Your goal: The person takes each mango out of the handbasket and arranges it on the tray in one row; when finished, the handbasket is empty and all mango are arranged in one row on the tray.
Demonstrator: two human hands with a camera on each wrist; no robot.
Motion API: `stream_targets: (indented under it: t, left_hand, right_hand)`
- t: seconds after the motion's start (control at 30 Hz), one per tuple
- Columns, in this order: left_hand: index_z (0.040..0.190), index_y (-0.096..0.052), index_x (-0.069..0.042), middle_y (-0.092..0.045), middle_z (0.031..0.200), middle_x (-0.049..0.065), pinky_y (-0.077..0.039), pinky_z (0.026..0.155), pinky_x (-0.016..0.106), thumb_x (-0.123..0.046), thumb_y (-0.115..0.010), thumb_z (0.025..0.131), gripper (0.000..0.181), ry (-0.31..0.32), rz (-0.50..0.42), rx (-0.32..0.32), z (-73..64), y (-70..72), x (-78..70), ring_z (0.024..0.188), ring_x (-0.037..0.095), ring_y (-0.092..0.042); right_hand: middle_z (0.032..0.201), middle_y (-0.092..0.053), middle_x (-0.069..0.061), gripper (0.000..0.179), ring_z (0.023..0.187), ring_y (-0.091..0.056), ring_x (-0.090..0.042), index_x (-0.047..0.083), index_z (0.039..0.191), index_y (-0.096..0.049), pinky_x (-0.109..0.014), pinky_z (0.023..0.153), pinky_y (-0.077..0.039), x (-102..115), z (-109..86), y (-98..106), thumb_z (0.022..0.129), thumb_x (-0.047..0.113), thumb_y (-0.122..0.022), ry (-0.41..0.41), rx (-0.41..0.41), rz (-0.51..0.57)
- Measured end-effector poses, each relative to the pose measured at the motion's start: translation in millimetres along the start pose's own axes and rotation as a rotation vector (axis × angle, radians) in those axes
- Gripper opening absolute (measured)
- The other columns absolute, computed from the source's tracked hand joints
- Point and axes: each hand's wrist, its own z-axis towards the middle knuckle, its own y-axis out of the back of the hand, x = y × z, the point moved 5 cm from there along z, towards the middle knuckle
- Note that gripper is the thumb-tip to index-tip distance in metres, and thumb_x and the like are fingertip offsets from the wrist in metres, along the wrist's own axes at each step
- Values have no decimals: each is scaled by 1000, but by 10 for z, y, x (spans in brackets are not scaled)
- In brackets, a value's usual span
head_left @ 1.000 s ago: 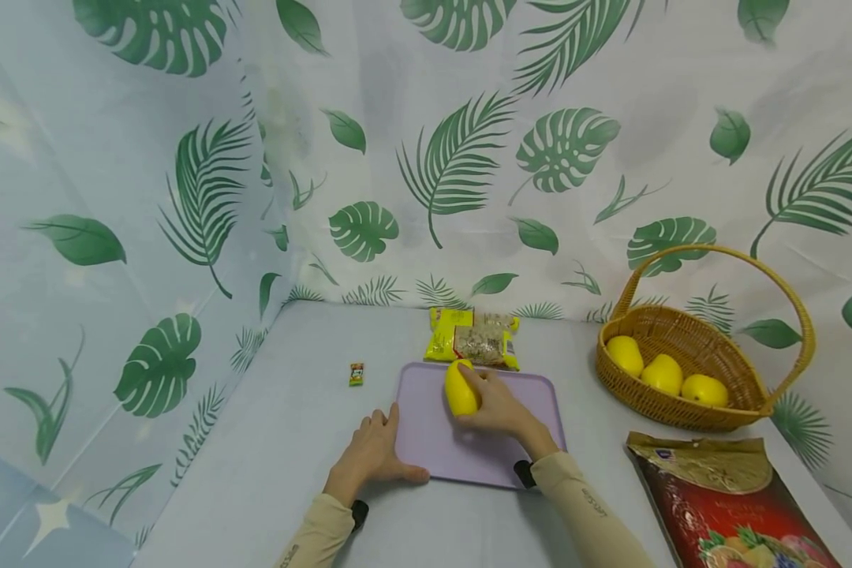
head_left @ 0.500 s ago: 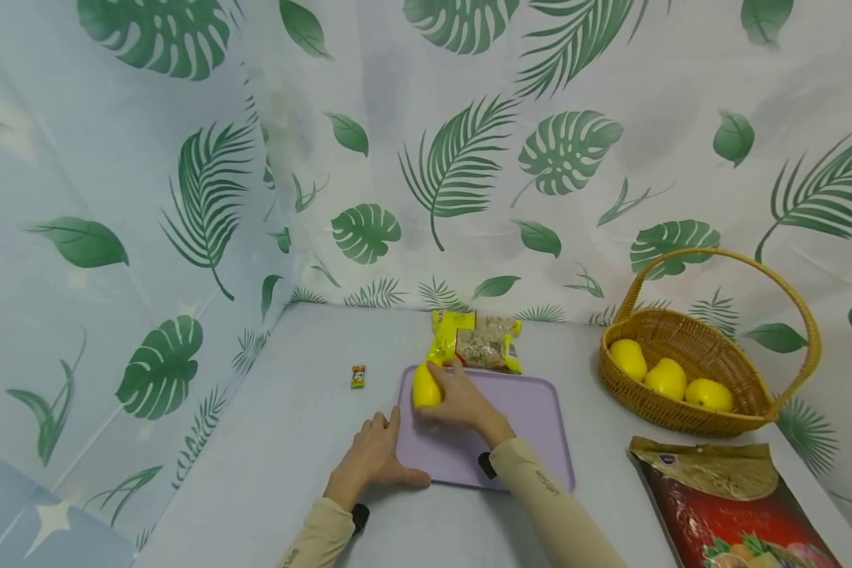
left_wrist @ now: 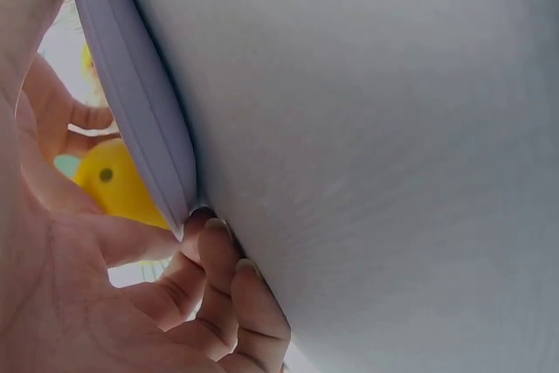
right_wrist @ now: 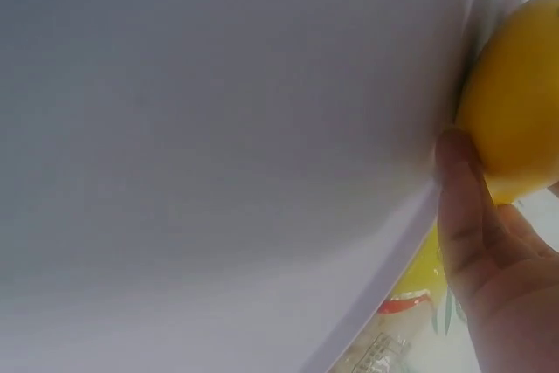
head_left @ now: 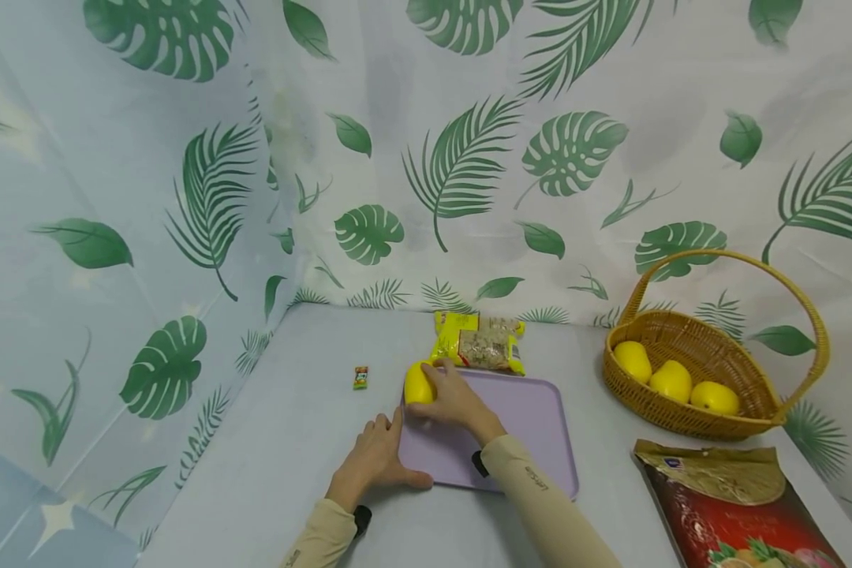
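My right hand (head_left: 460, 404) grips a yellow mango (head_left: 417, 385) at the far left corner of a lilac tray (head_left: 528, 430). In the right wrist view, its fingers lie along the side of the mango (right_wrist: 520, 98), low against the tray rim. My left hand (head_left: 372, 457) holds the near left corner of the tray, thumb at the front edge and fingers at the left edge. The left wrist view shows its bent fingers (left_wrist: 258, 303) by the tray rim (left_wrist: 144, 102). Part of the mango is hidden behind the right hand.
Behind the tray lies a yellow packet with a see-through window (head_left: 479, 343). A small wrapped sweet (head_left: 360, 377) is left of the tray. At the right stand a wicker basket (head_left: 681, 422) with three yellow mangoes and, nearer, a red and gold bag (head_left: 731, 505).
My right hand has carried the mango leftward, from over the middle of the tray to its far left corner. My left hand has stayed at the tray's near corner.
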Motion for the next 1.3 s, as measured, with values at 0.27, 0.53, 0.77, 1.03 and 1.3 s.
stream_targets:
  t: [0.27,0.53,0.77,1.03,1.3]
  left_hand:
    - [156,-26,2,-53,127,27,-50,92,51,-76,-82,58,137,-7,-8,-7,-3,1,-2,106,35,-55]
    - [157,-25,2,-54,124,26,-50,90,51,-76,-82,58,138,-3,-15,-11,-9,-7,0,103,33,-55]
    - [157,-24,0,-52,127,27,-49,92,51,-74,-84,58,138,20,-28,7,10,-26,22,103,34,-53]
    - [158,-23,-2,-51,130,27,-48,95,50,-76,-83,57,139,34,-38,17,32,-32,-2,105,32,-51]
    - [157,-25,0,-51,129,26,-48,94,50,-72,-85,58,136,45,-37,24,8,-38,-2,105,32,-51]
  right_hand:
    - [154,-37,-14,96,111,-60,-32,16,153,-43,-49,97,-51,26,-12,7,77,65,-76,21,-27,-73]
    - [159,-33,-22,93,127,-56,-44,16,154,-41,-60,104,-45,-67,-166,212,81,66,-71,9,-61,-64]
    - [152,-43,-20,87,132,-50,-45,12,151,-45,-65,106,-39,-393,-311,574,84,62,-68,-9,-153,-115]
    - [147,-46,-24,82,129,-46,-48,10,151,-44,-68,102,-33,-913,-495,1157,88,58,-65,-76,-240,-198]
    - [148,-41,-31,85,129,-41,-56,7,153,-39,-74,101,-27,-1433,-742,1630,92,62,-58,-174,-259,-216]
